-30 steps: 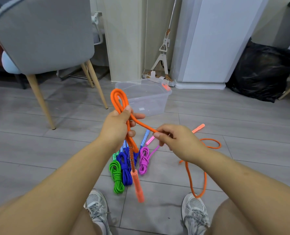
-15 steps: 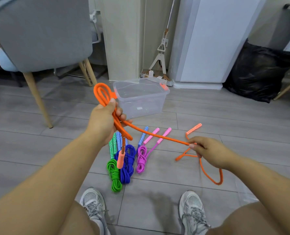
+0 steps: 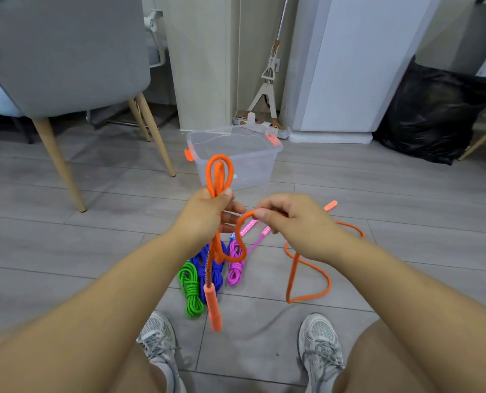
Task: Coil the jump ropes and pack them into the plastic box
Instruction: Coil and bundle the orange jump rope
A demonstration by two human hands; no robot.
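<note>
Holding the orange jump rope (image 3: 220, 171) with both hands here. The left hand (image 3: 204, 217) has its grip clamped round a bunch of strands, fingers and thumb fully curled. Two loops stick up out of the top of the fist. Below the fist the rope hangs straight down and ends in an orange handle (image 3: 213, 307) that dangles well under the grip.

The right hand (image 3: 295, 225) sits just to the right of the left one, almost touching its fingertips. Its grip is a narrow pinch, thumb and forefinger curled onto a bend of the same rope. From that pinch one bit sags in a U back under the left fist. The rest comes out behind the right hand and lies on the floor (image 3: 94, 236) in loose curves, below and to the right of the wrist. The second orange handle (image 3: 330, 206) lies on the floor just past the right knuckles.

The plastic box (image 3: 253, 168) is on the floor straight beyond the left grip: clear walls, open top, orange latches. From this angle the rope's loops overlap its front wall.

Down under both hands there are three coiled bundles side by side on the floor: a green rope (image 3: 190, 290), a blue rope (image 3: 200, 262) and a pink rope (image 3: 234, 273). The blue one is partly hidden behind the hanging orange strand. Two grey sneakers (image 3: 158, 333) sit closer in than the grips. A grey chair (image 3: 65, 52) stands far off to the left.
</note>
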